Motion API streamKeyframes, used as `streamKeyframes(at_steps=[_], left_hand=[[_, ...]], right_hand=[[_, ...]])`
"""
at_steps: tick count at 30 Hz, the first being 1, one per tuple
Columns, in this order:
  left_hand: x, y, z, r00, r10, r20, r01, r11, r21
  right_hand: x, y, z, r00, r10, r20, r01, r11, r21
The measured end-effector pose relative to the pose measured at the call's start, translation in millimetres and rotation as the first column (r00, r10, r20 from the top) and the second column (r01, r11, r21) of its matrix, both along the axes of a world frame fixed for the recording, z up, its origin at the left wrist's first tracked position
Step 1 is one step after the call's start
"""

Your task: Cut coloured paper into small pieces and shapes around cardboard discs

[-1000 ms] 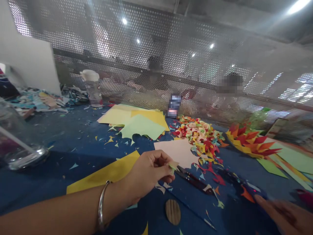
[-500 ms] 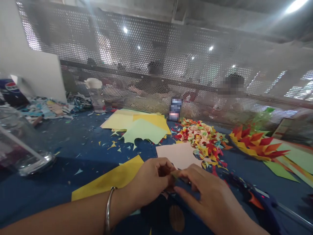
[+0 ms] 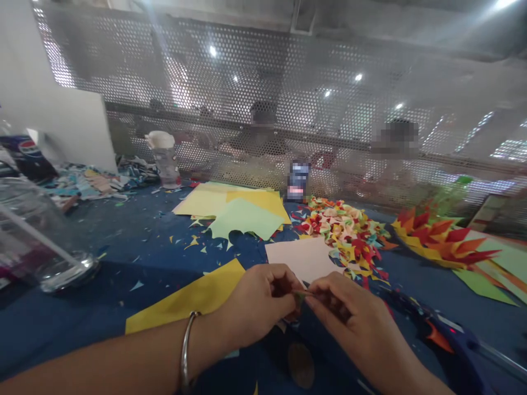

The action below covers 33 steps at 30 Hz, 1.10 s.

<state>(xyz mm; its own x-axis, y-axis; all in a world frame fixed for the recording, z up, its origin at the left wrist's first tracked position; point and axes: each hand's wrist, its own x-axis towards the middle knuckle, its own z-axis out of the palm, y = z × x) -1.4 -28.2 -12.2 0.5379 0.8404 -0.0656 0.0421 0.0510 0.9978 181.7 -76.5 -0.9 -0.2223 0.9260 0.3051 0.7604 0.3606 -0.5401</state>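
My left hand, with a silver bangle on its wrist, is closed with thumb and forefinger pinched together. Between its fingertips and those of my right hand is a small thin piece of paper, greenish and tan, mostly hidden by the fingers. My right thumb and fingers pinch its other end. Under the left forearm lies a yellow paper sheet. Just beyond the fingertips is a pale pink sheet. A dark blue glue gun with a small red light rests to the right of my right hand.
A heap of small curled paper pieces stands beyond my right hand. Right of it is a red, orange and yellow paper-petal piece. Stacked sheets, a phone, a lidded cup and a glass jar surround the workspace.
My right thumb has moved up against the forefinger, closing on the small paper piece. The hands are slightly farther right in view, as is the whole scene.
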Motion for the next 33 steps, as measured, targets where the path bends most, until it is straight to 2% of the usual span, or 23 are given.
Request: streamKeyframes(at_steps=[3, 8, 10, 15, 21, 26, 33], left_hand=[[-0.2, -1.0, 0.9, 1.000, -0.010, 0.008, 0.011, 1.000, -0.011], [-3.3, -1.5, 5.1, 0.989, -0.067, 0.129, 0.090, 0.979, -0.182], [-5.9, -1.1, 5.5, 0.978, -0.098, 0.183, 0.134, 0.972, -0.195], [-9.9, 0.4, 3.2, 0.970, -0.157, 0.183, 0.178, 0.978, -0.104], [-8.3, 0.2, 2.7, 0.993, -0.090, 0.075, 0.095, 0.993, -0.075], [-9.3, 1.1, 3.1, 0.995, -0.086, 0.048, 0.085, 0.996, 0.022], [-10.9, 0.6, 5.5, 0.998, -0.061, -0.026, 0.063, 0.994, 0.086]], right_hand=[[-0.3, 0.6, 0.8, 1.000, 0.025, 0.000, -0.025, 1.000, -0.014], [0.6, 0.4, 0.1, 0.999, 0.022, -0.038, -0.022, 1.000, 0.007], [0.6, -0.5, 0.7, 0.998, 0.021, -0.064, -0.021, 1.000, 0.009], [-1.5, -2.5, 4.0, 0.996, 0.006, -0.084, -0.006, 1.000, 0.004], [-1.9, -3.2, 3.1, 0.993, 0.045, -0.108, -0.047, 0.999, -0.020], [-1.2, -4.4, 2.2, 0.989, 0.061, -0.132, -0.072, 0.994, -0.087], [-1.9, -3.6, 3.2, 0.989, 0.046, -0.139, -0.056, 0.996, -0.071]])
